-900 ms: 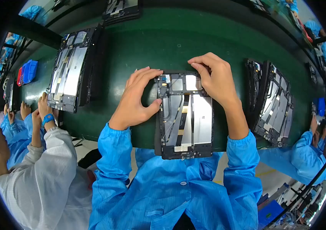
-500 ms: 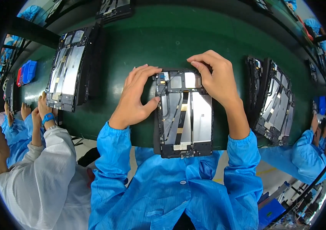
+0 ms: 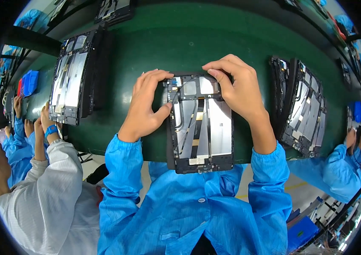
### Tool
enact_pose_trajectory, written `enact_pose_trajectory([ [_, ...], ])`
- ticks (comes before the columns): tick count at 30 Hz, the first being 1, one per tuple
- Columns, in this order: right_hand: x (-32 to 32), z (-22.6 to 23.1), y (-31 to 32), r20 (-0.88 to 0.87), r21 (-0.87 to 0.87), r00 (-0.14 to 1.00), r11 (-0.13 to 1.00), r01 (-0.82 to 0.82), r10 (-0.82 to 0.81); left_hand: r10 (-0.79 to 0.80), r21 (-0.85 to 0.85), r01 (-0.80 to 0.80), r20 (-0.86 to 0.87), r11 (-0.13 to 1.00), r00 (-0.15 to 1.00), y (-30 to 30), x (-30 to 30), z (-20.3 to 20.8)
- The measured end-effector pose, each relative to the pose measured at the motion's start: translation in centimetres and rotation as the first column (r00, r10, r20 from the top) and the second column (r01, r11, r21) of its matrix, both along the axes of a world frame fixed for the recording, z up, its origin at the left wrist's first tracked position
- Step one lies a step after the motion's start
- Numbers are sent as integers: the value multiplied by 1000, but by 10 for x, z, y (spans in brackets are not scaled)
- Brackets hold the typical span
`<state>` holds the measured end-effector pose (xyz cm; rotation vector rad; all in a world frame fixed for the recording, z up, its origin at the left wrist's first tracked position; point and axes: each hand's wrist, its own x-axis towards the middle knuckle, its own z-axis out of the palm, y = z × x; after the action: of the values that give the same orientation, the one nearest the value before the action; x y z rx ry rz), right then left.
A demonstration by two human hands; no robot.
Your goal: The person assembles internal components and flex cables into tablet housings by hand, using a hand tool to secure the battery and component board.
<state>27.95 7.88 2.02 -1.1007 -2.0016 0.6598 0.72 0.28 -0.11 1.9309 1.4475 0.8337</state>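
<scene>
Opened tablet [image 3: 203, 125], near edge of green table [image 3: 159, 38]. Your left hand [image 3: 145, 104]: spread, against its upper-left side, apparently steadying. Your right hand [image 3: 240, 89]: narrowed pinchlike over its top edge, contents unclear; next, seemingly: fine control.

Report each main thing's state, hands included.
Central black rectangular chassis with silver panels: parts exposed
Left black-and-silver chassis stack: top unit uncovered
Right black-and-silver chassis stack: top unit uncovered
Left hand: thumb and fingers spread
Right hand: thumb and forefinger nearly together
</scene>
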Motion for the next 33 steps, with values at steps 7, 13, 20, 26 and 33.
enact_pose_trajectory([
  [7,8,-10,-6,-242,-163,970,985,-55,14,-5,57,9,-62,998,998,1,2,0],
  [13,10,-14,-8,-711,-351,698,813,-465,92,-2,56,5,-63,998,998,-2,0,0],
  [20,7,-17,-5,-752,-416,656,726,-548,64,18,135,-11,-45,991,999,-3,1,-8],
  [26,8,-21,-4,-638,-469,770,785,-405,16,24,129,-17,-50,991,998,-3,1,-9],
  [33,5,-8,-15,-474,-500,880,812,-302,35,71,225,-70,8,972,997,-10,7,-11],
])
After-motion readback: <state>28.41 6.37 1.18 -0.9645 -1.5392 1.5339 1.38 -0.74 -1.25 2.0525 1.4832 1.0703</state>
